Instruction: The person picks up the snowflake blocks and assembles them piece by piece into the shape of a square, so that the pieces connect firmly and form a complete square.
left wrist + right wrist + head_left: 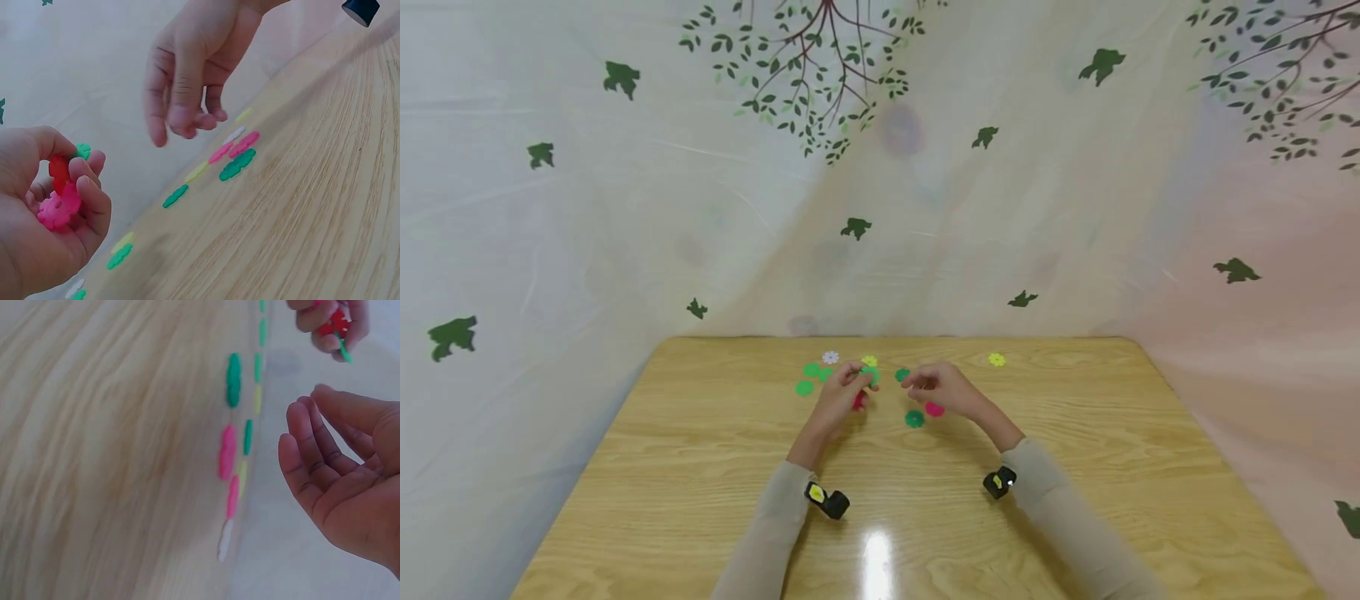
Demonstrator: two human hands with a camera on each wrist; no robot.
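Note:
My left hand [841,398] is raised over the back of the table, fingers curled round several flower-shaped pieces. In the left wrist view a pink piece [59,211] lies against the palm. Above it sits a red piece [59,170], and a light green piece [83,150] shows between thumb and fingertips. To the right hovers my right hand [946,388], fingers loosely bent and holding nothing. Just beyond its fingertips is a dark green piece [902,375]. Near that hand lie another dark green flower [914,419] and a pink flower [935,409].
Several light green pieces [804,388] and a white flower [831,357] lie left of the hands on the wooden table [700,467]. A yellow flower [997,359] is farther right. A printed cloth [760,250] hangs behind the table's back edge.

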